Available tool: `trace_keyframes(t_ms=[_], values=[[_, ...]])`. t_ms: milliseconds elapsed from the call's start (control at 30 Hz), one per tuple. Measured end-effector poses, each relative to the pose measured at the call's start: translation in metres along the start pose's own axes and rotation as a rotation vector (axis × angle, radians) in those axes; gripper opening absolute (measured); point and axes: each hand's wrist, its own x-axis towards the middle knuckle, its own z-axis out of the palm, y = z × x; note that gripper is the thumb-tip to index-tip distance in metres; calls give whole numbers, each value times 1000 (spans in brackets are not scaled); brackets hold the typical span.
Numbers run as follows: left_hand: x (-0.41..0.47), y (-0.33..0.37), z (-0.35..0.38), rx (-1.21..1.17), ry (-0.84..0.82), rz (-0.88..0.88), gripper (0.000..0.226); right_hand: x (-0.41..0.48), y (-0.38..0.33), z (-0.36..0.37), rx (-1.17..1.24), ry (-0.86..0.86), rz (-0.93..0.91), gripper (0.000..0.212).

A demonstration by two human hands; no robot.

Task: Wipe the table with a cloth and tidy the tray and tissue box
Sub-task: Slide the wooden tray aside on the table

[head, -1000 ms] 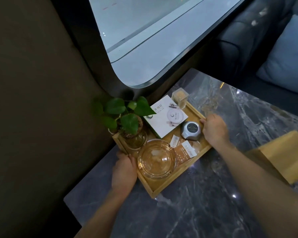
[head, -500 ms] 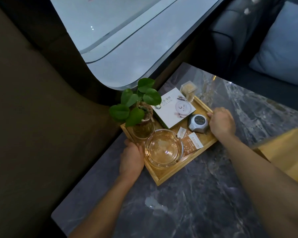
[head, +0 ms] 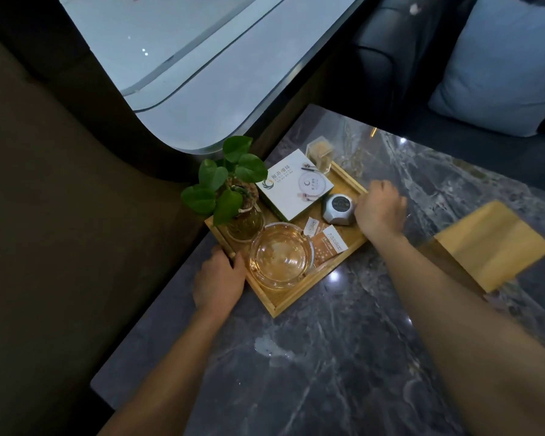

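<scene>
At the far left corner of the dark marble desk (head: 343, 357), beside the sofa back and the window, a wooden tray (head: 291, 305) is seen lying with its long axis running diagonally from near-left to far-right. The left hand (head: 219, 281) is closed in a grip on the tray's near-left rim, fingers curled over the edge. On the tray, from left to right, are carried a small potted plant (head: 230, 190) in a glass vase, a glass ashtray (head: 280, 256), a white box (head: 294, 185), some sachets (head: 328, 243), a round grey gadget (head: 339, 209) and a small clear container (head: 321, 152) at the far corner. The right hand (head: 379, 210) is closed on the far-right rim, so the tray is held between both hands. Further right, well apart, the wooden tissue box (head: 491, 243) rests on the desk, nearer the right arm. A pale smear (head: 266, 346) is visible on the desk nearer the camera. No cloth is seen. A slide toward the wall is judged likely; the plant could tip.
</scene>
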Motion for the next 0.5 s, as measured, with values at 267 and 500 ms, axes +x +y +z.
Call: trace_keyframes(t_ms=[267,500], values=[[-29,14,-18,40,96,198,33,-61,-5,-33,178,18,-90,38],[-71,40,-8,43,83,520,42,-140,22,-56,178,-26,-177,60]])
